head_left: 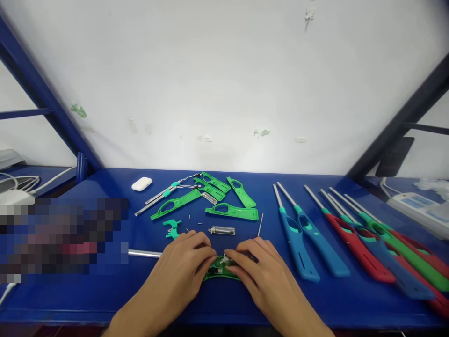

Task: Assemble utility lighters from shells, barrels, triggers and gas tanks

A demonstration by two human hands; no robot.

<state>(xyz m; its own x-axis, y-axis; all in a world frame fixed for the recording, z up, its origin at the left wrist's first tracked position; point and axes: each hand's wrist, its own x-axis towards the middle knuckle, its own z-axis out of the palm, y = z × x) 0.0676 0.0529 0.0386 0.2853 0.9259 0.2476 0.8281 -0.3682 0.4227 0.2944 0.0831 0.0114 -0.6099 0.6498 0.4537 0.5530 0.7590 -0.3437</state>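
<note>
The head camera looks forward and down, seemingly near the table [219,304].

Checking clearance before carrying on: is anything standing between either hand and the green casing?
Nothing visible stands in the way: the left hand and right hand are both at the green casing. The clear cylinder lies beyond it, not between.

Right of the frame: seven whole lighters [300,250], of which three blue, three red and one green. Centre: five loose green handle shells [233,213]; lower centre, a sixth shell [223,277] with one left hand [187,260] and one right hand [255,262]. I also count two clear cartridges [223,230] and one thin rod [260,224]. Left of centre: two wired metal tubes [149,205] and one white case [141,184].
</note>
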